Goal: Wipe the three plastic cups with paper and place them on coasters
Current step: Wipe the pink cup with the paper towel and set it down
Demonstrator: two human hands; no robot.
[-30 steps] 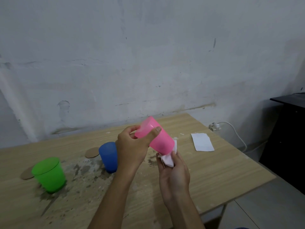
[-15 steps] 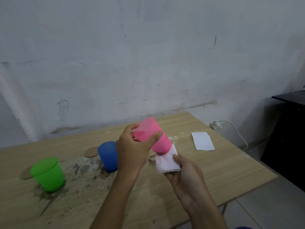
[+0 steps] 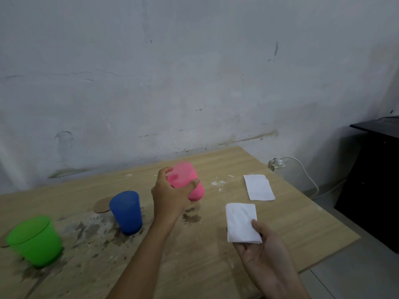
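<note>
While the left hand [image 3: 172,197] grips the pink cup [image 3: 187,181] and the right hand [image 3: 262,248] pinches paper [image 3: 241,222], blue [image 3: 127,209] and green [image 3: 35,240] cups beside the left hand sit off coasters.

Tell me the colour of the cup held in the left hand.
Pink: the cup in the left hand, head view.

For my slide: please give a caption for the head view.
Left hand holds pink cup; right hand holds folded paper.
</note>
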